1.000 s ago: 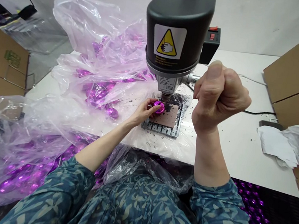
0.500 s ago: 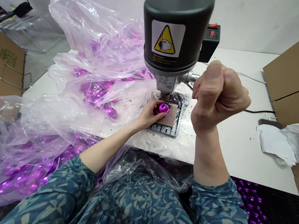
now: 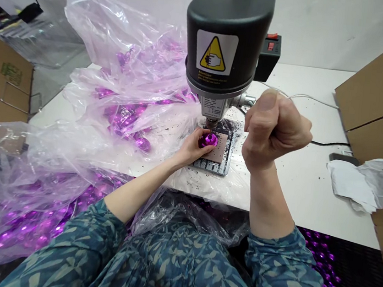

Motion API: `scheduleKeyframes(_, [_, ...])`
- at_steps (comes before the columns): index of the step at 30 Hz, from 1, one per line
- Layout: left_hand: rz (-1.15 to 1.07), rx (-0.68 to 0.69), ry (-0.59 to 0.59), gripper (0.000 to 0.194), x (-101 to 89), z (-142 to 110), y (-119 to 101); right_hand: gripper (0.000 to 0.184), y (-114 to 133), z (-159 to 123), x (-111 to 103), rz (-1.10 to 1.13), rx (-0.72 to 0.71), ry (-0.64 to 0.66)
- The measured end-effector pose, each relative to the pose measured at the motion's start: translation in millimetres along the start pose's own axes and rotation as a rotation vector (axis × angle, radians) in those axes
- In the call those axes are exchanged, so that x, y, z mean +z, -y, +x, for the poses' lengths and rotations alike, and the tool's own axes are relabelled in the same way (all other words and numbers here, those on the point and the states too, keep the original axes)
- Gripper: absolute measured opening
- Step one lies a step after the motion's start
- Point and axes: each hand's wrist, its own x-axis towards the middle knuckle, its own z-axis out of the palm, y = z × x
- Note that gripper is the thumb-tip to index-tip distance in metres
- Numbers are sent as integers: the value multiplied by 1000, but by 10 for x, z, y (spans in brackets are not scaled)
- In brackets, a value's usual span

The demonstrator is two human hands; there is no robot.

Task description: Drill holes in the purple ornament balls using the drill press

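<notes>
The fingers (image 3: 188,148) of the left hand (image 3: 190,151) are curled around a shiny magenta egg-shaped piece (image 3: 208,140), holding it on a flat tan pad (image 3: 219,149). The pad sits in a grey slotted metal jig plate (image 3: 209,166), and the piece lies just beside the steel drill chuck (image 3: 211,122), under one black drill-press head (image 3: 226,37) with a yellow warning label (image 3: 215,53). The right hand (image 3: 276,130) is a closed fist raised beside that head (whether it grips anything is hidden).

Black grit (image 3: 230,128) is scattered over the white bench (image 3: 297,183) around the plate. The bench stands before a pale grey wall (image 3: 329,25). Crumpled clear plastic sheeting (image 3: 121,29) spills over the bench's left side, holding many more magenta pieces (image 3: 124,122), too many to count through the film. More lie on a dark surface (image 3: 319,264) at lower right. Two brown cardboard sheets (image 3: 373,90) (image 3: 1,80) stand at either side, and one crumpled white paper wad (image 3: 356,180) lies at right. Both forearms come from blue leaf-print sleeves (image 3: 278,264).
</notes>
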Motion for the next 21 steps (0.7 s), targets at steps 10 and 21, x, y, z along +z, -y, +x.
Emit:
scheduleKeyframes(10, [23, 19, 12, 48, -10, 5, 26, 67, -112, -124, 33, -57, -129, -134])
scheduleKeyframes(21, [16, 74, 1, 48, 15, 9, 98, 47, -178, -229, -10, 163, -418, -113])
